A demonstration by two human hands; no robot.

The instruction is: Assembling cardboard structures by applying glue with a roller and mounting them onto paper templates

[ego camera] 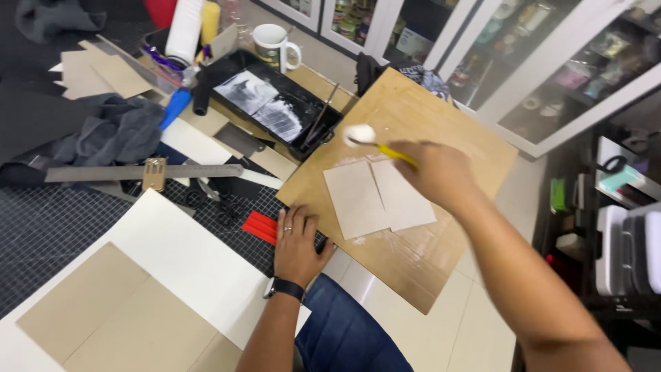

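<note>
A plywood board lies tilted right of centre, bearing two pale card pieces side by side. At its near-left edge the left hand rests flat, fingers spread, gripping nothing. The right hand, fingers closed, holds a yellow-handled brush over the cards' far edge.
</note>
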